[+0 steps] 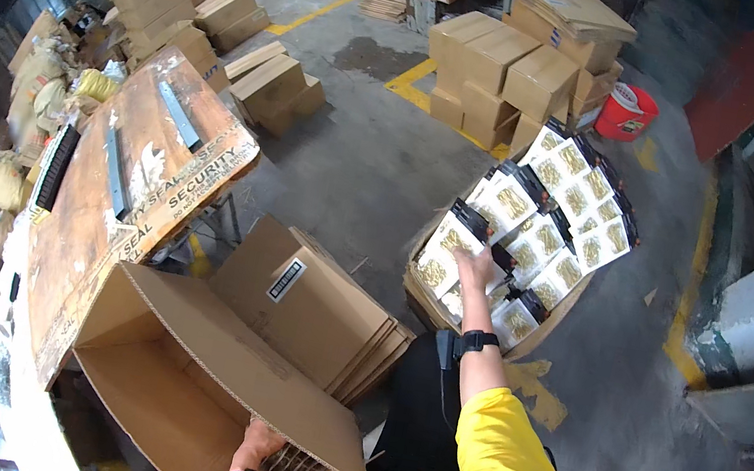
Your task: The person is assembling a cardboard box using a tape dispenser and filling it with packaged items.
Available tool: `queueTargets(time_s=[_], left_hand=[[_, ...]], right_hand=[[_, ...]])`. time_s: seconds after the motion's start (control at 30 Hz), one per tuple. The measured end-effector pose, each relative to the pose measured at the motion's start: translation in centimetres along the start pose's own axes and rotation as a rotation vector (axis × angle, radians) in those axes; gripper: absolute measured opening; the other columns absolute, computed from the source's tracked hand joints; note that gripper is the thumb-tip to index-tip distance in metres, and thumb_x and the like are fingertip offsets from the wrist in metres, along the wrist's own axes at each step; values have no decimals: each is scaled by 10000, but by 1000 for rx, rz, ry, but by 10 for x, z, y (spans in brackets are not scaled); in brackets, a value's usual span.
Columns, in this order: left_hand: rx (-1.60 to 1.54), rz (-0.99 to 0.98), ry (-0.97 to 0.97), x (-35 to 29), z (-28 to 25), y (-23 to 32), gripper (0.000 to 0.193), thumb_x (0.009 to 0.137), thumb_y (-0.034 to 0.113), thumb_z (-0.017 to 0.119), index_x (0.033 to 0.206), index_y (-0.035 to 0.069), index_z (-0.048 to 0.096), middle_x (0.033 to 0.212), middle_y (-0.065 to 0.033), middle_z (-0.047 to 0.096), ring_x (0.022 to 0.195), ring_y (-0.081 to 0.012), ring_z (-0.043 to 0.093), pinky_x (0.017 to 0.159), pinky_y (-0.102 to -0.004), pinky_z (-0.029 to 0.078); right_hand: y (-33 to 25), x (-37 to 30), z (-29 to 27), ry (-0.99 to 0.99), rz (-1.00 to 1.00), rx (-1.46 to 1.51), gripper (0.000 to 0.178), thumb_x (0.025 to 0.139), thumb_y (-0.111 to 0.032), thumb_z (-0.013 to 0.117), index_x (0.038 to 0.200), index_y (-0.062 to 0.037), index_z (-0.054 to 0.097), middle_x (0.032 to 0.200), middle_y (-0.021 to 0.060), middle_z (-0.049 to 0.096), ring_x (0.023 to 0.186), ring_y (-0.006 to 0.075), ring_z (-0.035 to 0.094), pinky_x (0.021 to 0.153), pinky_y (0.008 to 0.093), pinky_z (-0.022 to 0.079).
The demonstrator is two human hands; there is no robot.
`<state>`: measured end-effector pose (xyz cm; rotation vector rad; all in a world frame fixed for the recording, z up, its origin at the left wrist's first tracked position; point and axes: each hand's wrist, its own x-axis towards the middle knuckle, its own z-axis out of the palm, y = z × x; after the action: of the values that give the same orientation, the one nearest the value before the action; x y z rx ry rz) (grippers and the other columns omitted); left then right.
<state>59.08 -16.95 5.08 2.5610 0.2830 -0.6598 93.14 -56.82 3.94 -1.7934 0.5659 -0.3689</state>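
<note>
A large open cardboard box (166, 400) lies tilted in front of me. My left hand (260, 441) is inside it, against a row of thin packs (294, 465) standing on edge; its fingertips are hidden. Out to the right, my right arm reaches over a wide carton (548, 338) heaped with flat clear packs (516, 200) of small gold-coloured pieces on white backing, with black tops. My right hand (474, 271) is closed on a pack (436, 271) at the near left of that heap. Both wrists wear black bands.
A worn wooden table (136, 143) with printed tape along its edge stands left. Folded cardboard sheets (300, 298) lean behind the open box. Stacked cartons (498, 65) and a red bucket (626, 113) stand beyond the heap. Sacks and cartons line the left wall; yellow lines mark the floor.
</note>
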Motion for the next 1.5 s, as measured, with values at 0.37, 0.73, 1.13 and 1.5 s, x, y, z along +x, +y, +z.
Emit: queueTargets(time_s=[0.37, 0.73, 1.13, 1.5], left_hand=[[-1, -80, -92, -8, -20, 37, 1053, 607, 572, 746, 1436, 166, 239, 1457, -212, 218, 1325, -446, 223, 1043, -602, 235], [-534, -53, 318, 1, -48, 20, 672, 831, 472, 598, 1251, -40, 488, 1249, -270, 502, 1173, -386, 484, 995, -383, 386], [-491, 624, 755, -162, -205, 212, 739, 821, 263, 665, 1384, -15, 275, 1361, -256, 350, 1270, -357, 379, 1032, -390, 331], [-1453, 334, 1099, -140, -222, 144, 491, 712, 90, 746, 1120, -16, 495, 1015, -93, 606, 872, -165, 594, 786, -285, 486]], right_hand=[[81, 10, -4, -257, 40, 294, 401, 634, -19, 711, 1021, 39, 624, 966, 108, 649, 809, 196, 617, 732, 332, 489], [-152, -73, -55, -257, 193, 987, 445, 752, -99, 631, 1151, 40, 491, 1093, 137, 554, 954, 246, 584, 782, 362, 509], [-270, -302, -32, -871, -714, 496, 325, 820, -61, 591, 1124, 38, 532, 1017, 149, 619, 951, 231, 599, 837, 328, 447], [-309, -366, -16, -1130, -1362, 155, 616, 693, -177, 702, 1233, 8, 470, 1255, 210, 418, 1140, 392, 432, 915, 415, 441]])
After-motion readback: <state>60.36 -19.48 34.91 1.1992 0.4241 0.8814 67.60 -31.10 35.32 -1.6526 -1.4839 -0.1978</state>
